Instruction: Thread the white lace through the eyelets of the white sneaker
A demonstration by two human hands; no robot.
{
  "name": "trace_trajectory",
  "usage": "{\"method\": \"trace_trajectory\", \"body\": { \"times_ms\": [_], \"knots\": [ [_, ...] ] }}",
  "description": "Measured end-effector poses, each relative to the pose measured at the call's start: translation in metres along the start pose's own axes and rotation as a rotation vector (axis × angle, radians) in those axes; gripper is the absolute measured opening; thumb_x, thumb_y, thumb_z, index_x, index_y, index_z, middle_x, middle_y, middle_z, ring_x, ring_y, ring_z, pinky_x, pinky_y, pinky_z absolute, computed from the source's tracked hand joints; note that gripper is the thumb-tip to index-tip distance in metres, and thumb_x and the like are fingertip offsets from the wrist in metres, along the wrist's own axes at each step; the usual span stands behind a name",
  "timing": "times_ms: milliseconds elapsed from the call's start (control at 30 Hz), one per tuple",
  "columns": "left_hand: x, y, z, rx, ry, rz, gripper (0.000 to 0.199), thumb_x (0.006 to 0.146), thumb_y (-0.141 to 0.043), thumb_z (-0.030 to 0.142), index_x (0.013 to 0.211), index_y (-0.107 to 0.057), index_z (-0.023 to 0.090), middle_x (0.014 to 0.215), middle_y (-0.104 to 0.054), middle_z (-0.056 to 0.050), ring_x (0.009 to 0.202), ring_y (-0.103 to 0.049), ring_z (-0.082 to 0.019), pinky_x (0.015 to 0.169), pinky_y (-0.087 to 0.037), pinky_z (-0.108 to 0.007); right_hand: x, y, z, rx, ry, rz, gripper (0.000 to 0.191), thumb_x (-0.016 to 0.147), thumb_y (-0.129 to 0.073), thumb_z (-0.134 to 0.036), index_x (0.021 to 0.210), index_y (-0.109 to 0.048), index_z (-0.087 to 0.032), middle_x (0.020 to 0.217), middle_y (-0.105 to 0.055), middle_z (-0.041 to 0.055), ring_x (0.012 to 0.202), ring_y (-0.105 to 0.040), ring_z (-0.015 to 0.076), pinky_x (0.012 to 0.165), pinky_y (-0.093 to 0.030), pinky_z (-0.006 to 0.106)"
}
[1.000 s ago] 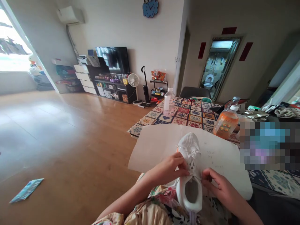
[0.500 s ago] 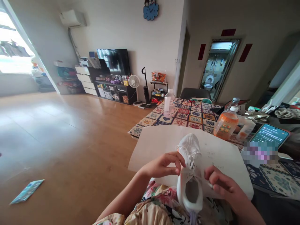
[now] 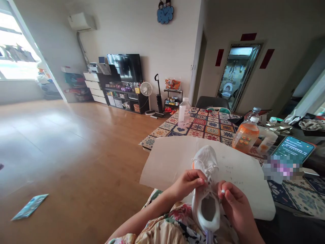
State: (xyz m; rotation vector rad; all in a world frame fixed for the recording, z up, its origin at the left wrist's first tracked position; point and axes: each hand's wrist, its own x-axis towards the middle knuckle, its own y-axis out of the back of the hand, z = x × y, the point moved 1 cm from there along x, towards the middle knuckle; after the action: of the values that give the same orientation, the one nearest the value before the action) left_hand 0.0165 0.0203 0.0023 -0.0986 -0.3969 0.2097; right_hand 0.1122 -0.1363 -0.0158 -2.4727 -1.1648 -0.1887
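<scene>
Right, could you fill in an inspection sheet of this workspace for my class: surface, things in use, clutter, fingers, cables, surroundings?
Surface: white sheet with faint writing, over a patterned cloth.
Things: white shoe, toe pointing forward; laces threaded.
Clutter: clear bottle, orange bottle, phone.
Fingers: left fingers pinch at the laces; right fingers pinch something small and white, likely lace.
Cables: apparently a thin cord below the fan.
Surroundings: TV, clock, packet on the floor.

Paper left of the shoe's toe is free, a bottle beyond.
</scene>
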Motion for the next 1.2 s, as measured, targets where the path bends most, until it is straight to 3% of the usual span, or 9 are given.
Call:
{"method": "trace_trajectory", "body": {
  "times_ms": [100, 167, 300, 467, 633, 833, 1067, 1200],
  "knots": [
    [-0.002, -0.001, 0.011, 0.078, -0.025, -0.056, 0.041, 0.077, -0.074, 0.055, 0.073, -0.072, 0.015, 0.084, -0.063, -0.006, 0.079, -0.059, -0.015, 0.075, -0.047, -0.028, -0.002, 0.004, 0.001, -0.057, -0.021, -0.011, 0.03, 0.08, -0.075, -0.048, 0.075, -0.065, -0.021, 0.078, -0.056, 0.0034, 0.07, -0.054, 0.0186, 0.063, -0.048, 0.028],
    [-0.004, -0.002, 0.016, 0.115, -0.027, -0.085, 0.035, 0.077, -0.075, 0.051, 0.074, -0.075, 0.017, 0.087, -0.063, -0.007, 0.081, -0.06, -0.016, 0.078, -0.049, -0.03, -0.002, 0.006, 0.001, -0.125, -0.031, -0.034, 0.02, 0.082, -0.075, -0.042, 0.081, -0.069, -0.023, 0.086, -0.061, 0.0036, 0.078, -0.058, 0.0195, 0.069, -0.051, 0.028],
    [-0.007, -0.005, 0.013, 0.141, -0.002, -0.052, 0.037, 0.076, -0.075, 0.053, 0.071, -0.076, 0.016, 0.077, -0.061, -0.005, 0.071, -0.059, -0.014, 0.071, -0.051, -0.028, -0.001, 0.003, -0.005, -0.322, 0.072, -0.059, 0.016, 0.086, -0.072, -0.039, 0.082, -0.073, -0.023, 0.091, -0.064, 0.0043, 0.082, -0.062, 0.02, 0.07, -0.053, 0.025],
    [-0.007, -0.01, 0.006, 0.118, 0.074, 0.056, 0.049, 0.068, -0.081, 0.054, 0.094, -0.069, 0.015, 0.069, -0.062, 0.0, 0.06, -0.059, -0.012, 0.058, -0.048, -0.023, -0.003, -0.004, -0.011, -0.458, 0.27, -0.06, 0.012, 0.088, -0.069, -0.036, 0.086, -0.073, -0.025, 0.086, -0.068, 0.0044, 0.083, -0.066, 0.0201, 0.073, -0.056, 0.025],
    [-0.008, -0.016, 0.014, 0.186, 0.059, 0.095, 0.039, 0.07, -0.08, 0.049, 0.083, -0.071, 0.013, 0.067, -0.061, 0.0, 0.06, -0.052, -0.01, 0.059, -0.041, -0.022, -0.004, 0.0, -0.011, -0.59, 0.332, -0.091, 0.01, 0.087, -0.07, -0.035, 0.09, -0.074, -0.026, 0.093, -0.072, 0.0052, 0.089, -0.068, 0.0228, 0.077, -0.057, 0.028],
    [-0.012, -0.018, 0.016, 0.28, -0.027, 0.078, 0.034, 0.075, -0.075, 0.046, 0.075, -0.068, 0.014, 0.071, -0.06, -0.002, 0.063, -0.048, -0.011, 0.061, -0.039, -0.024, -0.007, 0.0, -0.012, -0.615, 0.326, -0.051, 0.016, 0.092, -0.063, -0.037, 0.088, -0.073, -0.025, 0.09, -0.071, 0.0059, 0.085, -0.067, 0.0227, 0.076, -0.057, 0.028],
    [-0.013, -0.014, 0.014, 0.344, -0.064, 0.033, 0.019, 0.075, -0.073, 0.032, 0.077, -0.066, 0.014, 0.078, -0.059, -0.002, 0.067, -0.05, -0.012, 0.065, -0.042, -0.025, -0.007, -0.002, -0.006, -0.519, 0.322, 0.127, 0.015, 0.093, -0.063, -0.036, 0.087, -0.067, -0.023, 0.08, -0.064, 0.0017, 0.068, -0.061, 0.0157, 0.062, -0.054, 0.021],
    [-0.014, -0.014, 0.01, 0.347, -0.055, 0.064, 0.018, 0.077, -0.072, 0.03, 0.077, -0.064, 0.014, 0.076, -0.059, -0.001, 0.068, -0.051, -0.012, 0.065, -0.042, -0.024, -0.006, 0.0, -0.007, -0.587, 0.364, 0.059, 0.01, 0.092, -0.065, -0.033, 0.095, -0.068, -0.024, 0.094, -0.065, 0.0048, 0.085, -0.065, 0.0195, 0.074, -0.056, 0.025]
  ]
}}
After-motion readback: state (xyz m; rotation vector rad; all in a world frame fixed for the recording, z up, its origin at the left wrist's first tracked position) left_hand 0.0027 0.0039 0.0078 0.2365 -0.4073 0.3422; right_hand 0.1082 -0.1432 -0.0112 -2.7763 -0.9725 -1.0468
